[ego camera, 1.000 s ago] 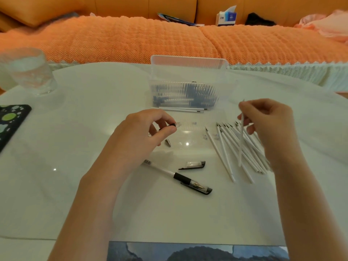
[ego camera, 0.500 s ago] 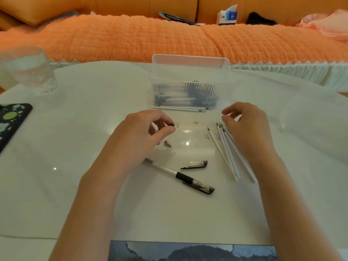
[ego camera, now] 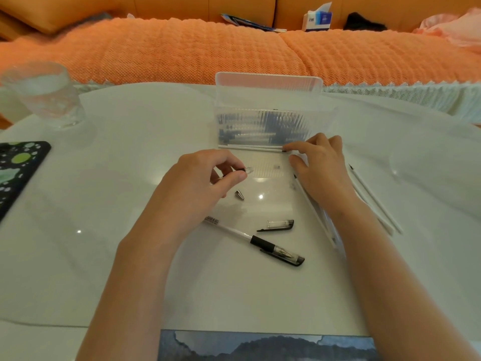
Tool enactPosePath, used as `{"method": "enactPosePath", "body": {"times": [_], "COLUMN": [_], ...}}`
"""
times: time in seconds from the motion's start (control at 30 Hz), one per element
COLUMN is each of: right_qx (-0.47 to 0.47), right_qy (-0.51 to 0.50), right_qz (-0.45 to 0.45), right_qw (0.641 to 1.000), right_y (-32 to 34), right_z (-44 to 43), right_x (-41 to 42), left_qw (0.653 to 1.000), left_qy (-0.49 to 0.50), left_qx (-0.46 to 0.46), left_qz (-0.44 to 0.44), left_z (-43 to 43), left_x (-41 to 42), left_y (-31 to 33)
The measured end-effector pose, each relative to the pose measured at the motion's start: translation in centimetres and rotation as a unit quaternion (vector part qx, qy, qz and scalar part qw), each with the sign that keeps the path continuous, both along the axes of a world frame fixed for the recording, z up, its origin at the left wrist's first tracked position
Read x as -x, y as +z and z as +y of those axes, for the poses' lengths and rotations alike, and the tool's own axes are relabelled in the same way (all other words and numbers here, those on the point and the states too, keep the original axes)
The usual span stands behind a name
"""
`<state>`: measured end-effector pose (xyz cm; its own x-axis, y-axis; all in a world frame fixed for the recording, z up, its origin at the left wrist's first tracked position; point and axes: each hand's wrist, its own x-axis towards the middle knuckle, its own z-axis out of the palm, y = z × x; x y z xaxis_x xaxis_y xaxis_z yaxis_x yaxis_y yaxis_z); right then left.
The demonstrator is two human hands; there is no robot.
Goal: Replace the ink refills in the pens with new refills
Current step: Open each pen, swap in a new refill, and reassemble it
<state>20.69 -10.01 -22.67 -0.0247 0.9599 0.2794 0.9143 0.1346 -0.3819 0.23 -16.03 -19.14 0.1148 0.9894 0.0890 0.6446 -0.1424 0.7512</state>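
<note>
Now left hand [ego camera: 197, 183] pinches barrel [ego camera: 246, 169] — right [ego camera: 320, 168] touches refill [ego camera: 250, 147].

Soft, warm, even light here. I see small glare dots on the glossy table [ego camera: 145, 157] just nearside of the left hand [ego camera: 197, 183] pinch, faint forearm shadows, edges bowing, far sofa [ego camera: 182, 48] soft.
</note>
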Motion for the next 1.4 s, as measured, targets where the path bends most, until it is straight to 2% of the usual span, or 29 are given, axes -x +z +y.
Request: {"method": "enactPosePath", "body": {"times": [0.43, 0.57, 0.7, 0.93, 1.4], "right_qx": [-0.038, -0.032, -0.021, -0.010, 0.001], "right_qy": [-0.010, -0.015, 0.031, 0.055, 0.069], "right_qz": [0.062, 0.182, 0.253, 0.281, 0.276], "right_qw": [0.997, 0.983, 0.967, 0.958, 0.959], "right_y": [0.2, 1.6, 2.8, 3.5, 3.7], "right_z": [-0.1, -0.9, -2.0, -2.9, -3.0], "right_x": [0.1, -0.1, -0.3, -0.5, -0.7], "left_qw": [1.000, 0.998, 0.993, 0.989, 0.990], "left_qy": [0.016, 0.046, 0.078, 0.103, 0.106], "left_qx": [-0.015, -0.033, -0.056, -0.063, -0.065], "left_qz": [-0.002, -0.031, -0.063, -0.083, -0.065], "left_z": [0.1, 0.3, 0.4, 0.7, 0.6], "left_x": [0.2, 0.5, 0.8, 1.1, 1.2], "left_y": [0.0, 0.2, 0.3, 0.3, 0.2]}}
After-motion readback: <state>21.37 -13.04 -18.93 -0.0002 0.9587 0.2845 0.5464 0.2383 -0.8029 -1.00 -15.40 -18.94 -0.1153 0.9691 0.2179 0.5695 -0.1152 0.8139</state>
